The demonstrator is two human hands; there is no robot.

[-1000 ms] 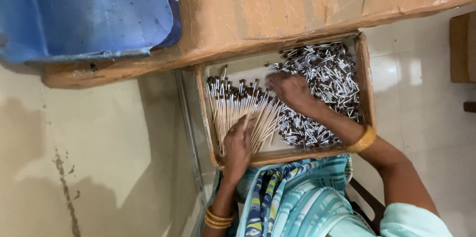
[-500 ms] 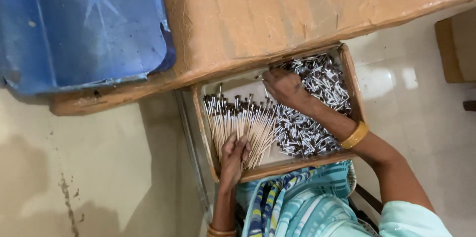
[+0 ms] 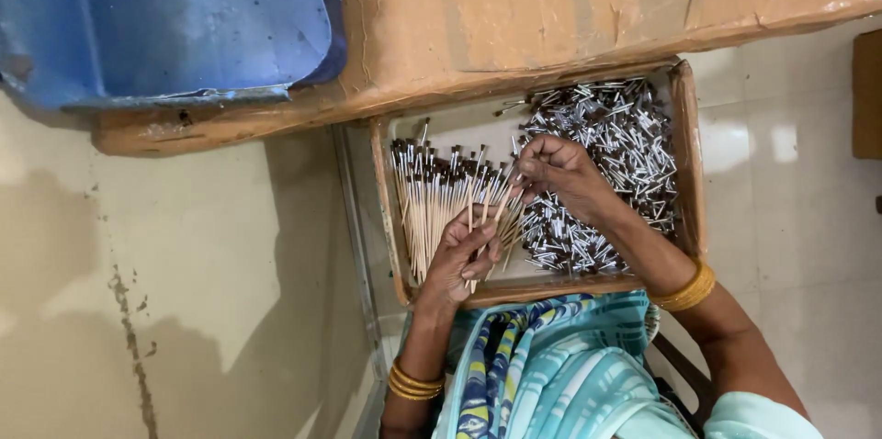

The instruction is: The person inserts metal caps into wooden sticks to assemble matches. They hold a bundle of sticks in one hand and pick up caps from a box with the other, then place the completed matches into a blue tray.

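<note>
A shallow brown tray [image 3: 687,163] rests on my lap. Its left half holds a row of thin pale sticks with dark tips [image 3: 424,196]. Its right half holds a heap of small silver and dark pieces [image 3: 625,140]. My left hand [image 3: 457,260] grips a fanned bunch of the sticks [image 3: 491,205] near the tray's front rim. My right hand [image 3: 562,173] hovers over the heap with its fingertips pinched at the top of that bunch; whether a small piece sits between the fingers is hidden. Gold bangles are on both wrists.
A brown cardboard-covered bench or tabletop [image 3: 551,7] runs along the far side of the tray. A blue plastic chair seat [image 3: 165,16] lies at the top left. Pale tiled floor [image 3: 165,292] surrounds me. A brown object [image 3: 866,95] sits at the right edge.
My right hand has moved left from the silver heap to the sticks held in my left hand. The left hand has lifted its bunch slightly and fanned it.
</note>
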